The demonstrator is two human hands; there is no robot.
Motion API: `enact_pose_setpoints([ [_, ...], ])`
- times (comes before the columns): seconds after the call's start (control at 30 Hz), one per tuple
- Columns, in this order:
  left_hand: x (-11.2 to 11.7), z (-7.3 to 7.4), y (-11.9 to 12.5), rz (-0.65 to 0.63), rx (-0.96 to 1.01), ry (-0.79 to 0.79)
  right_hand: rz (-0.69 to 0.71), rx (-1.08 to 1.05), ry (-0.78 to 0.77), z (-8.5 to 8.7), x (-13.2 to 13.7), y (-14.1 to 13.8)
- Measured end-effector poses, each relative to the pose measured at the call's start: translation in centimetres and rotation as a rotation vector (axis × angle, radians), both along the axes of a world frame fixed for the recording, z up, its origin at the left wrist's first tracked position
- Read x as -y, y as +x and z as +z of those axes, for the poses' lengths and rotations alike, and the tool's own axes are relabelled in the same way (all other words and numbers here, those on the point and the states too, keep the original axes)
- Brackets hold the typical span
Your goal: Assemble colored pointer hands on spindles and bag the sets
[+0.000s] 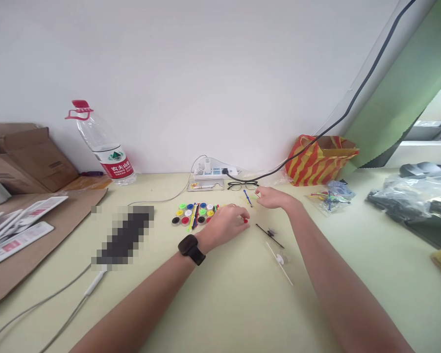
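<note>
My left hand [226, 224], a black watch on its wrist, rests on the pale table with fingers curled, pinching a small red piece [245, 221] at its fingertips. My right hand [274, 197] reaches further back, fingers closed near a blue stick [247, 197] and a thin yellow stick; what it holds is too small to name. Left of my left hand lies a cluster of coloured round discs [193, 213] with sticks across them. A black stick with a small wheel [269, 234] and a white stick with a wheel [279, 257] lie to the right.
A water bottle [105, 149] stands at the back left beside cardboard boxes [25, 159]. A power strip [213, 171], glasses [242, 185], a striped bag [319, 159] and plastic bags with parts [330, 196] line the back. Cables [59, 304] run front left.
</note>
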State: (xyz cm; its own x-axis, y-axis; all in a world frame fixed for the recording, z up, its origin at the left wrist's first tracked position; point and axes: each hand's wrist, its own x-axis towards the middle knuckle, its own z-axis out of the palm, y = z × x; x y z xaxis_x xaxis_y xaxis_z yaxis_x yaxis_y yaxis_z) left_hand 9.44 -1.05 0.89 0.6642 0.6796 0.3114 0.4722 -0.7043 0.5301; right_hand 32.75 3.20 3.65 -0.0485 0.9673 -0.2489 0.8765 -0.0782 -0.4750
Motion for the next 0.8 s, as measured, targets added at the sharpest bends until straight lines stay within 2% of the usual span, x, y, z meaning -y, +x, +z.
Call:
enact_pose_setpoints([
  [0.17,-0.6,-0.1,-0.5,0.068,-0.146,0.111,-0.037,0.14,-0.1,1.7,0.9,2.1],
  [0.33,-1.5,0.1,-1.2,0.096,-0.184,0.215,0.141,0.083,-0.51,3.1,2.4,0.8],
  [0.4,-1.9,0.4,-1.9,0.092,-0.188,0.241,0.169,0.077,-0.592,3.0,2.5,-0.1],
  [0.6,-3.5,1.6,-4.6,0.006,-0.234,0.109,0.176,0.078,-0.527,3.1,2.2,-0.6],
  [0.8,-3.8,0.9,-4.0,0.017,-0.248,0.151,0.246,0.018,-0.328,4.0,2.6,0.1],
])
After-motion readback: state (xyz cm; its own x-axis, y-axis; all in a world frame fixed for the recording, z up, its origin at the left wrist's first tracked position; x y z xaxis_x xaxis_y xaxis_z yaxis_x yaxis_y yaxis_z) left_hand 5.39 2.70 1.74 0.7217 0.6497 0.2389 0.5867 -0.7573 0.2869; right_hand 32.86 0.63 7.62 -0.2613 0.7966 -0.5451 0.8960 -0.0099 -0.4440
